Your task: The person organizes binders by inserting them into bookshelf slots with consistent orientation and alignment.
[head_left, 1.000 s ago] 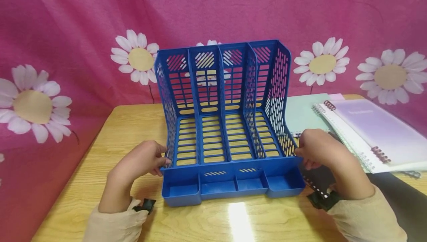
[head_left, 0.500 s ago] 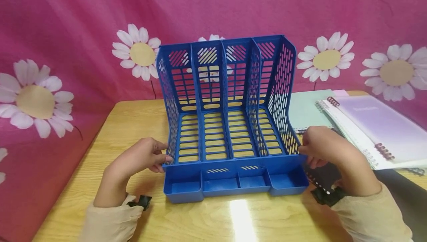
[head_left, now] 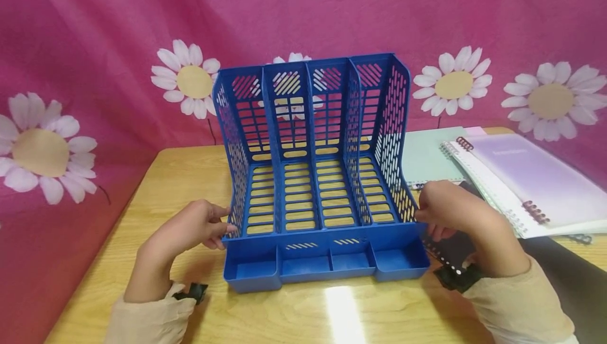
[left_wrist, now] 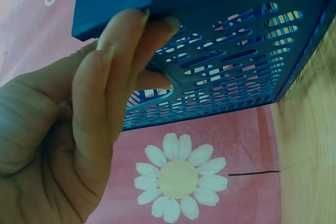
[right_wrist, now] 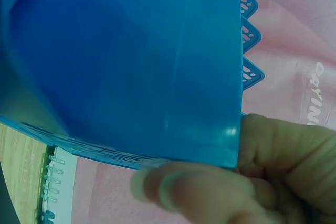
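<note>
Blue rack (head_left: 324, 250) upright on the worktop (head_left: 280, 315), compartments facing the person! Left hand (head_left: 201, 225) and right hand (head_left: 444, 208) each had its grip pinched on a front corner, likely to steady both ends evenly; notebooks (head_left: 526, 175) lay at right, apparently leaving it room.

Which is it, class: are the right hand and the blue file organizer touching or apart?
Touching. The right wrist view shows the right hand gripping the blue file organizer at a corner.

Blue, perforated four-slot file rack (head_left: 314, 149), upright on the wooden table (head_left: 182, 175); four-compartment tray (head_left: 327, 275) along its front
</note>
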Tool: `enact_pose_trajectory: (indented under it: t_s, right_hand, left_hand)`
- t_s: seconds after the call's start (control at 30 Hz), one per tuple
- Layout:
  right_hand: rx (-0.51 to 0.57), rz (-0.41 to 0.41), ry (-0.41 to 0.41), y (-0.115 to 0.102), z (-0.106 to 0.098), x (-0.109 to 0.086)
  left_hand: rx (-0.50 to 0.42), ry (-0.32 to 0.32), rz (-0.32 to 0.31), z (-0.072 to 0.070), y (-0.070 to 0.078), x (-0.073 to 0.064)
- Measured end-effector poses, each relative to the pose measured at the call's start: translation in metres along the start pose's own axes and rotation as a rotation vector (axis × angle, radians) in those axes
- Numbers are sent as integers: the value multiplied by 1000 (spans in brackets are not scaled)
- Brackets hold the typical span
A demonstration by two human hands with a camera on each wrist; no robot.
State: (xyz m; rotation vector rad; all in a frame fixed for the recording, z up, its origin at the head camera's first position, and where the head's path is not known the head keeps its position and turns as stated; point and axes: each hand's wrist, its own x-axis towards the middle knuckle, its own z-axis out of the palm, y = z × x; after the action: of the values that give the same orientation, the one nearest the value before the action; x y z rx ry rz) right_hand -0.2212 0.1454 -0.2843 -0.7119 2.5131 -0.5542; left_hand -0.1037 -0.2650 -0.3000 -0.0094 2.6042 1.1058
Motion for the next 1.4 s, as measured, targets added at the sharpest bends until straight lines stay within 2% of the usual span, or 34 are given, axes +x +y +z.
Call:
enact_pose_trajectory:
  t_s: [0.23,0.63,0.87,1.07,1.23,1.4]
  right_hand:
    - [-29,-2,3,-4,3,-1]
    - [-14,34,7,-3,6,-7]
    - [-7,118,30,7,0,-15]
    - [-93,112,78,25,-8,-27]
    - [-132,113,91,33,-7,-32]
    - [-204,86,138,42,-4,-36]
  left_hand:
    - [11,-1,35,-1,-2,-2]
    - [-14,-12,19,6,-7,-3]
    - [15,-8,44,3,-6,-3]
    - [26,-3,48,1,-1,0]
    - [46,-7,71,1,-2,1]
    - [59,-12,78,0,-3,1]
